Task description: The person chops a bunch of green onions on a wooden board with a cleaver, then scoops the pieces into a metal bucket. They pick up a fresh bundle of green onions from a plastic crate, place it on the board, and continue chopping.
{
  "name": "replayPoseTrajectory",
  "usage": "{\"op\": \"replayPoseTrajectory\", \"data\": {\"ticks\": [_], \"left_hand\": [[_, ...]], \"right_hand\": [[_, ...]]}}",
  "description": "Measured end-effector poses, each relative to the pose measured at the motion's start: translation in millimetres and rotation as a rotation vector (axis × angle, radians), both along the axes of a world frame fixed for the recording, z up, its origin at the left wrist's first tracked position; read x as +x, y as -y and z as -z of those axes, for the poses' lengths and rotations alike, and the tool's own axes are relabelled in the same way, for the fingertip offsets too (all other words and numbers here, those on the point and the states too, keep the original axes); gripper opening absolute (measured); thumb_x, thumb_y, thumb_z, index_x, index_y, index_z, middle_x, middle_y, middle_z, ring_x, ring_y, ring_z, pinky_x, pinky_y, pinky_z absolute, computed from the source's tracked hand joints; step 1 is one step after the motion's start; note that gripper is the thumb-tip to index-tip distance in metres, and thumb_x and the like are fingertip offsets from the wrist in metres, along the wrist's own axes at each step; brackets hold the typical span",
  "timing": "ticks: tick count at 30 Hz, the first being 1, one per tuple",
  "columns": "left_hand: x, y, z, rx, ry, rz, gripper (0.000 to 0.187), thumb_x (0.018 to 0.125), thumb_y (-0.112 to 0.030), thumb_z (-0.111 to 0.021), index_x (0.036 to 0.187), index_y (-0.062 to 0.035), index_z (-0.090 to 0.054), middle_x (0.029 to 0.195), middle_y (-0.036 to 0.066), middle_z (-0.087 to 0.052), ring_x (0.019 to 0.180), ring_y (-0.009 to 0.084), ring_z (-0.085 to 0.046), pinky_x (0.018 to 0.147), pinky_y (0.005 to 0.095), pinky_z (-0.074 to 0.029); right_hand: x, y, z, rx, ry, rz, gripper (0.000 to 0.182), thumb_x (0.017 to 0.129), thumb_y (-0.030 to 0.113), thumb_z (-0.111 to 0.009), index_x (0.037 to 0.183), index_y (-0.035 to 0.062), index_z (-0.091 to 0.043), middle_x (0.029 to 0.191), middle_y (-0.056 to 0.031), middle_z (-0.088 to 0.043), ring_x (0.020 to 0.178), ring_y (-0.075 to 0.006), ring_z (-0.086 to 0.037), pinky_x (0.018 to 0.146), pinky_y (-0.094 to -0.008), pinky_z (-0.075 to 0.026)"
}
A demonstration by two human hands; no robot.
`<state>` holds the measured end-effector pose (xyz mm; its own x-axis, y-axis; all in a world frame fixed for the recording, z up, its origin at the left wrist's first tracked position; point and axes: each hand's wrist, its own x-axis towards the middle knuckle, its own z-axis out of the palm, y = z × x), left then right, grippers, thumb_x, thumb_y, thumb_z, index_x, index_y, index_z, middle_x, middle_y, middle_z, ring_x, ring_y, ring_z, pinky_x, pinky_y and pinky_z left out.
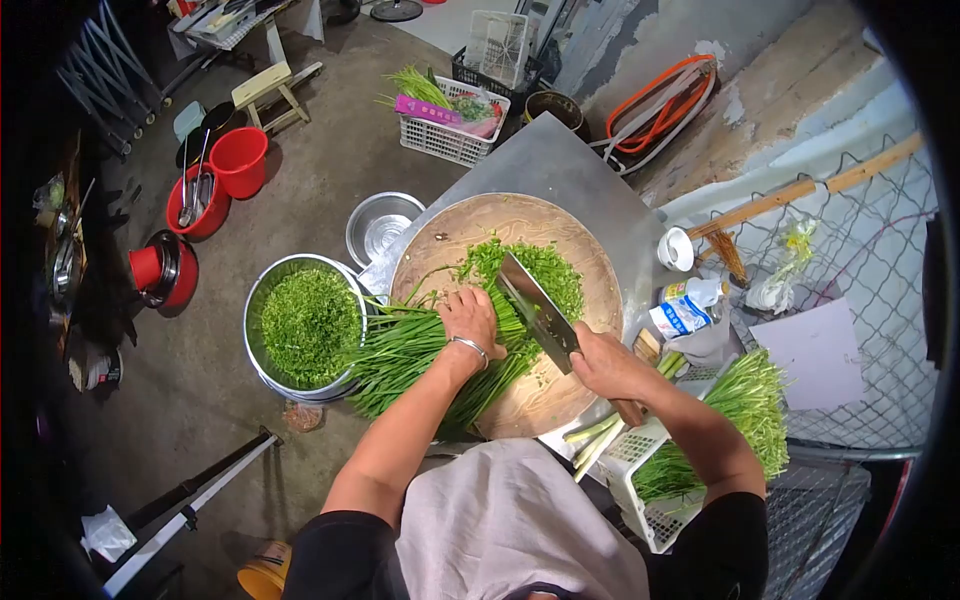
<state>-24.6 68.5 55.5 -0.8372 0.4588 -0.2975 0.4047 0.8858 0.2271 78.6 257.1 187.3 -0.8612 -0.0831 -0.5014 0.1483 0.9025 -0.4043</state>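
On the round wooden chopping board (560, 405) lies a thick bunch of long green chives (405, 355), its leaves trailing off the board to the left. My left hand (470, 322), with a bracelet at the wrist, presses down on the bunch with bent fingers. My right hand (602, 365) grips a cleaver (535, 315), whose broad blade stands just right of the bunch's cut end. Chopped chives (555, 275) are heaped on the board behind and right of the blade. A metal pot (262, 365) left of the board is filled with chopped green pieces (310, 325).
The board rests on a metal table (570, 165). A white crate (625, 470) of whole greens (745, 410) stands by my right arm. Containers (695, 305) and a white bowl (676, 250) sit at the right edge. An empty metal basin (383, 228) and red buckets (240, 162) are left.
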Motion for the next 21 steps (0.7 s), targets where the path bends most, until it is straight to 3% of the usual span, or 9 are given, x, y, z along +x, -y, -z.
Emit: {"op": "replayPoseTrajectory", "data": {"ticks": [3,6,11,14,18,21], "left_hand": [[0,1,-1,0.013,0.039,-0.003,0.120,0.051,-0.052,-0.096,0.142,0.0045,-0.042,0.131,0.019,-0.053,0.122,0.0360,-0.051,0.098,0.0508,-0.043],[0,0,0,0.018,0.059,-0.022,0.118,0.051,-0.050,-0.097,0.141,0.0041,-0.043,0.131,0.018,-0.052,0.122,0.0353,-0.050,0.098,0.0506,-0.043],[2,2,3,0.049,0.040,-0.043,0.110,0.051,-0.052,-0.096,0.135,0.0013,-0.048,0.125,0.014,-0.052,0.120,0.0313,-0.049,0.099,0.0488,-0.042],[3,4,-4,0.059,0.018,-0.048,0.105,0.052,-0.052,-0.095,0.131,0.0008,-0.050,0.124,0.014,-0.050,0.121,0.0314,-0.047,0.100,0.0486,-0.041],[3,4,0,0.046,0.019,-0.041,0.106,0.052,-0.053,-0.095,0.132,0.0012,-0.050,0.125,0.015,-0.050,0.122,0.0324,-0.047,0.100,0.0497,-0.041],[4,2,1,0.033,0.007,-0.043,0.108,0.052,-0.054,-0.095,0.133,0.0016,-0.051,0.126,0.016,-0.050,0.122,0.0327,-0.047,0.100,0.0506,-0.041]], "right_hand": [[-14,0,14,-0.019,0.036,0.005,0.032,0.096,0.016,-0.055,0.114,-0.0076,-0.043,0.085,-0.0348,-0.064,0.082,-0.0548,-0.063,0.074,-0.0596,-0.050],[-24,21,75,-0.050,0.007,0.134,0.032,0.097,0.017,-0.056,0.114,-0.0068,-0.043,0.081,-0.0342,-0.064,0.076,-0.0543,-0.063,0.069,-0.0600,-0.050],[5,23,112,0.006,-0.199,0.218,0.039,0.100,0.022,-0.053,0.125,-0.0057,-0.041,0.077,-0.0319,-0.065,0.076,-0.0519,-0.065,0.070,-0.0600,-0.050],[-6,18,96,-0.012,-0.170,0.202,0.038,0.100,0.021,-0.052,0.125,-0.0052,-0.042,0.079,-0.0327,-0.065,0.079,-0.0533,-0.065,0.074,-0.0602,-0.049],[3,19,12,-0.002,-0.216,0.170,0.033,0.096,0.017,-0.055,0.119,-0.0050,-0.045,0.082,-0.0347,-0.063,0.084,-0.0548,-0.062,0.076,-0.0599,-0.047],[11,25,-28,0.049,-0.071,0.094,0.030,0.098,0.018,-0.051,0.115,-0.0056,-0.043,0.086,-0.0354,-0.065,0.087,-0.0558,-0.063,0.081,-0.0615,-0.048]]}}
